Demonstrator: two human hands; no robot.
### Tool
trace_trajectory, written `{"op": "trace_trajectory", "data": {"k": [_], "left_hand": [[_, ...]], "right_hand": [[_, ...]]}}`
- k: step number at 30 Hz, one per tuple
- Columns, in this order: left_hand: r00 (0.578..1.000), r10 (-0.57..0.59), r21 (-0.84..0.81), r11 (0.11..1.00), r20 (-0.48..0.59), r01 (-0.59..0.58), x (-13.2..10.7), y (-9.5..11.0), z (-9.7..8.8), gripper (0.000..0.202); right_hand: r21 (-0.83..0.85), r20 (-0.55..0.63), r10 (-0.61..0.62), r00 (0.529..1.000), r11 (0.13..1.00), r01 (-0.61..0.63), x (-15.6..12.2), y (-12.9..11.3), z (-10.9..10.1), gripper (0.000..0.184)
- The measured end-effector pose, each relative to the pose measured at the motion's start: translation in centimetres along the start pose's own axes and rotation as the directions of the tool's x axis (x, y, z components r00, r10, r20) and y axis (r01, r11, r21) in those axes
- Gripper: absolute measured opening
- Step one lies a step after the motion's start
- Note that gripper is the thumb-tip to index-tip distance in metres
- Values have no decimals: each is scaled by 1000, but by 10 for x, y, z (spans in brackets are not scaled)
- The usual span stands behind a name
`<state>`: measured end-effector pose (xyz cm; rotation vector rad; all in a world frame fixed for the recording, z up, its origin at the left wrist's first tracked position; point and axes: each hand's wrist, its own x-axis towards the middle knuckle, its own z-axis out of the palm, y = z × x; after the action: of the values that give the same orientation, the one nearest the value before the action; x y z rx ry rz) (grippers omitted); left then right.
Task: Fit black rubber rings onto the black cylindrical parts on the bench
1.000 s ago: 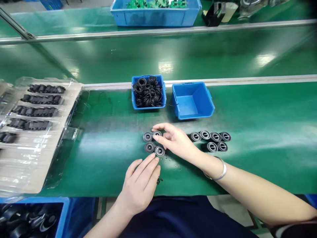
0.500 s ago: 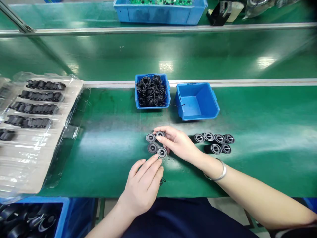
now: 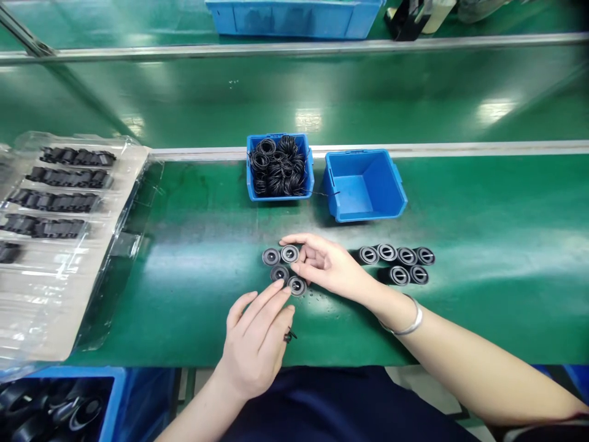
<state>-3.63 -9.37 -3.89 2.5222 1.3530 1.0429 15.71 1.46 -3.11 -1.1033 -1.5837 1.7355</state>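
Note:
Four-part cluster of short black cylinders [image 3: 297, 286] stands on the green bench, round ends with pale centres facing up. My right hand [image 3: 334, 268] is beside the cluster, fingers apart, index finger behind the back-right cylinder [image 3: 289, 253] and thumb close to its front. My left hand [image 3: 257, 341] reaches in from the front; its fingertips touch the near cylinders. A small black piece [image 3: 289, 336] sticks out from under the left palm, mostly hidden, its kind unclear. Several more black cylinders [image 3: 399, 275], with slotted-looking ends, stand to the right of my right forearm.
A blue bin [image 3: 280, 197] of coiled black cables stands behind my hands, beside another blue bin [image 3: 365, 216]. Plastic trays [image 3: 46, 294] with rows of black parts lie at left. A blue crate [image 3: 118, 393] of black parts sits below; another blue bin [image 3: 294, 21] is on the shelf.
The cylinders beside my hands have shifted slightly left, and the back-right one is less covered by my right thumb. My left hand has moved left with the small black piece.

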Motion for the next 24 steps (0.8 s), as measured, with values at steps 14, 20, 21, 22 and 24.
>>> {"op": "trace_trajectory", "data": {"k": [14,20,21,22,24], "left_hand": [[997,-18,174,985,72,5,41,-15,-5,20],[994,-13,197,980,107,-8,46,-13,-3,18],[992,-17,196,981,122,-7,47,-12,-3,19],[990,-20,195,981,139,-8,47,-12,-4,21],[984,-24,193,981,175,-10,48,-12,-6,24]], "right_hand": [[-188,-68,-143,987,974,128,5,14,1,29],[-225,-78,-204,976,957,182,6,18,2,25],[-225,-78,-211,974,956,189,6,19,2,25],[-224,-77,-217,973,955,196,6,20,2,25],[-220,-78,-224,971,954,203,6,20,3,24]]}}
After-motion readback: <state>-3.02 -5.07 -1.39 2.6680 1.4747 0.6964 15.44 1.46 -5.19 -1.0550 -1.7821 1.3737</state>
